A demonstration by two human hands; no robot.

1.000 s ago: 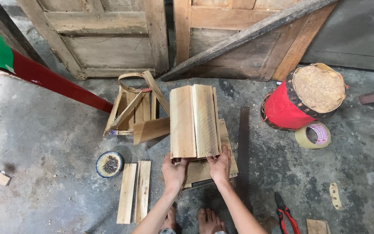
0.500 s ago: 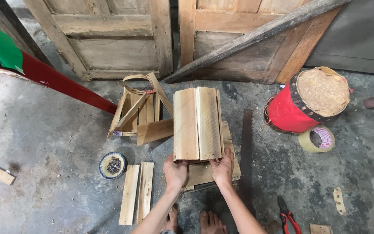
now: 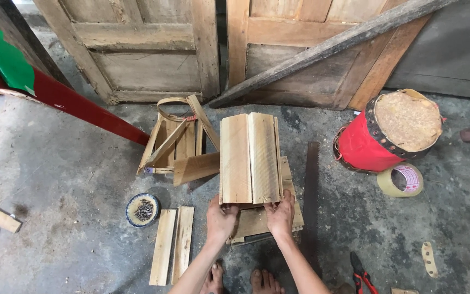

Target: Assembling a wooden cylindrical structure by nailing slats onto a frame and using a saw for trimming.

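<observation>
Both hands grip the near end of a wooden plank assembly (image 3: 250,158), left hand (image 3: 221,218) and right hand (image 3: 281,213) clasped on its corners. A small bowl of nails (image 3: 142,209) sits on the concrete floor (image 3: 55,163) nearby.

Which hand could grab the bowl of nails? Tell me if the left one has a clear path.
Probably yes: the left hand grips the plank stack, but only bare floor separates it from the bowl of nails.

Soft, even daylight is washing over the concrete floor (image 3: 55,163), and nothing is glaring or blowing out. Shadows are staying faint and short, just a dim patch sitting under the wooden box (image 3: 250,158) and beside the red drum (image 3: 379,136). Everything is reading sharp, with no motion blur. The wide lens is bending the doors (image 3: 153,49) outward at the top corners.
</observation>
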